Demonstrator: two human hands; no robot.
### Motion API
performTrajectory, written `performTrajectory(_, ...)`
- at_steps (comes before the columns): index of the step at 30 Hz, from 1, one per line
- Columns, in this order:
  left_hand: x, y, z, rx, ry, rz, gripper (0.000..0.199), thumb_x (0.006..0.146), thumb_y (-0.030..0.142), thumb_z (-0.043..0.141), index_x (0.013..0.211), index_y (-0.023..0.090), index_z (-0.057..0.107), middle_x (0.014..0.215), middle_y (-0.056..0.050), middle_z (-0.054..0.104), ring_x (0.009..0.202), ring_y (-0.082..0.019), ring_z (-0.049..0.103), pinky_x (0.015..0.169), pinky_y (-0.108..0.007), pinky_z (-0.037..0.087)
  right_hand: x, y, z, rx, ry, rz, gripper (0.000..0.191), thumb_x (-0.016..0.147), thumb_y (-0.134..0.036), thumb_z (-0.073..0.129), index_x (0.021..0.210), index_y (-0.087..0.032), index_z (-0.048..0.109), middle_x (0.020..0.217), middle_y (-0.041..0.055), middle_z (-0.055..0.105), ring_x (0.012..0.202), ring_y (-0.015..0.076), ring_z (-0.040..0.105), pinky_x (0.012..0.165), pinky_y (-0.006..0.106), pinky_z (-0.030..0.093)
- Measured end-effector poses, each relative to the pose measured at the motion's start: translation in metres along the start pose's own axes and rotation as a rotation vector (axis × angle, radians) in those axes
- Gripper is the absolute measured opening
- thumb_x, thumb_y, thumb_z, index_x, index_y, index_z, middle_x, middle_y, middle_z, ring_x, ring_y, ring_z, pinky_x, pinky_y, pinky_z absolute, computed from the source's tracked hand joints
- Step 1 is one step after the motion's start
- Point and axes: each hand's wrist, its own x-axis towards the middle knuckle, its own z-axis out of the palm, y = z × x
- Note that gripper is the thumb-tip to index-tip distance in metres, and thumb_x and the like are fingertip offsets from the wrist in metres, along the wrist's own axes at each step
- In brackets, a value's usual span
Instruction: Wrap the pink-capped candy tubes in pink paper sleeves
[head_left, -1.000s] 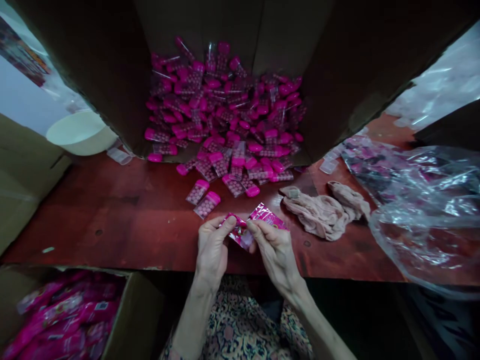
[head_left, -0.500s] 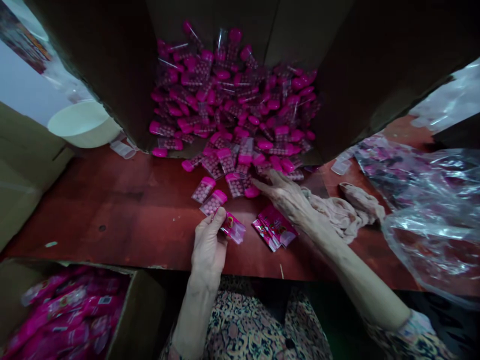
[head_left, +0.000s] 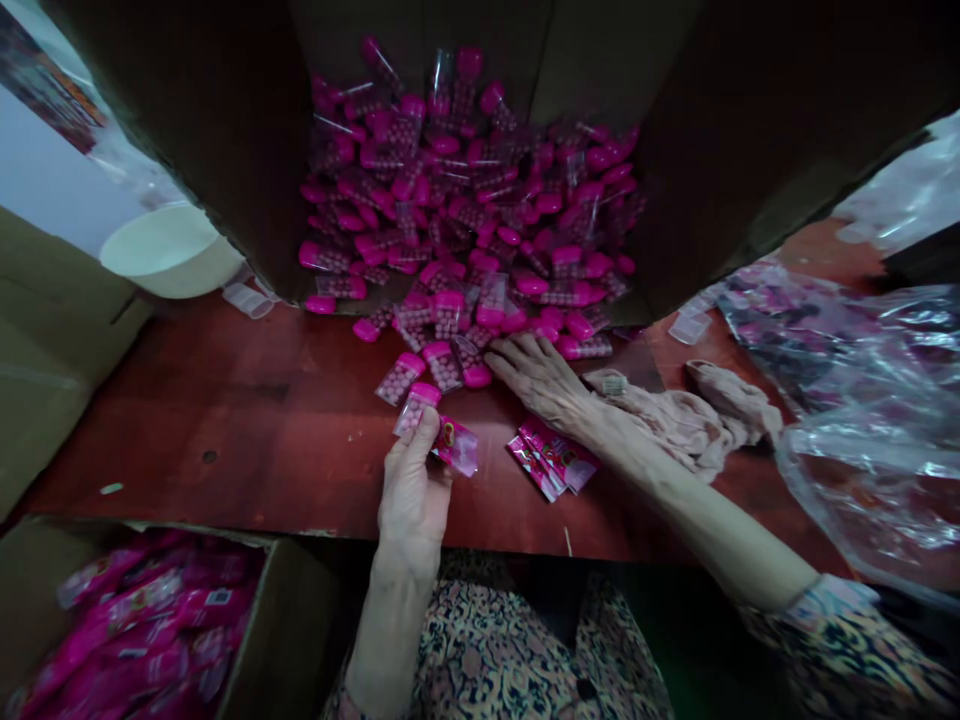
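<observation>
The left hand [head_left: 412, 505] pinches a clear pink-capped tube [head_left: 414, 408] just beside a pink foil sachet [head_left: 456, 446]; the right hand [head_left: 540, 380] lies spread mid-counter [head_left: 225, 420], near two more pink foil sachets [head_left: 553, 458]; a large heap of pink-capped tubes [head_left: 465, 210] remains towards the counter's back edge.

Place: packing workroom | signs: cardboard carton [head_left: 750, 150] (pink-capped tubes [head_left: 450, 220] heaped inside) | red wooden table [head_left: 225, 420]
</observation>
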Motion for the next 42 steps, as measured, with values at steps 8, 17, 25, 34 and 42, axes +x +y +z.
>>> performTrajectory(8, 0.005, 0.007, -0.006, 0.013, 0.039, 0.005, 0.008, 0.069, 0.011, 0.072, 0.073, 0.011, 0.065, 0.055, 0.002, 0.062, 0.044, -0.006, 0.056, 0.036, -0.013, 0.039, 0.007, -0.008, -0.009, 0.043, -0.022, -0.056, 0.052, 0.087, -0.006, 0.04, 0.138, -0.018, 0.039, 0.125, 0.0146, 0.054, 0.106, 0.0301, 0.045, 0.087, 0.045, 0.039)
performTrajectory(17, 0.008, 0.014, -0.005, -0.04, 0.087, -0.023, 0.006, 0.076, 0.008, 0.065, 0.079, 0.012, 0.067, 0.057, 0.002, 0.063, 0.044, -0.006, 0.055, 0.038, -0.014, 0.041, 0.016, -0.017, 0.002, 0.506, 0.109, -0.026, 0.027, 0.086, -0.012, 0.053, 0.111, -0.014, 0.062, 0.124, 0.0178, 0.056, 0.117, 0.0319, 0.044, 0.095, 0.051, 0.035)
performTrajectory(25, 0.001, 0.01, -0.006, -0.038, 0.006, 0.077, 0.01, 0.07, 0.013, 0.073, 0.079, 0.014, 0.07, 0.064, 0.003, 0.067, 0.052, -0.005, 0.059, 0.052, -0.015, 0.047, 0.002, -0.031, -0.03, 0.893, 0.364, 0.356, 0.034, 0.097, -0.031, 0.031, 0.083, -0.016, 0.058, 0.068, 0.0027, 0.059, 0.062, 0.0151, 0.055, 0.059, 0.028, 0.047)
performTrajectory(34, 0.007, 0.0, -0.01, 0.082, -0.029, 0.186, 0.023, 0.062, 0.026, 0.079, 0.081, 0.015, 0.071, 0.07, 0.002, 0.07, 0.061, -0.008, 0.06, 0.057, -0.019, 0.044, -0.047, -0.066, -0.047, 2.471, -0.026, 1.083, 0.039, 0.1, -0.029, 0.022, 0.085, -0.016, 0.056, 0.069, 0.004, 0.066, 0.064, 0.0149, 0.068, 0.06, 0.031, 0.058)
performTrajectory(42, 0.002, -0.005, 0.001, 0.061, -0.106, 0.221, 0.022, 0.06, 0.018, 0.08, 0.079, 0.014, 0.069, 0.07, 0.002, 0.068, 0.061, -0.008, 0.059, 0.064, -0.02, 0.044, -0.039, -0.082, -0.065, 2.348, 0.105, 1.007, 0.016, 0.084, -0.033, 0.061, 0.083, -0.017, 0.055, 0.065, -0.0014, 0.062, 0.055, 0.0113, 0.064, 0.052, 0.024, 0.057)
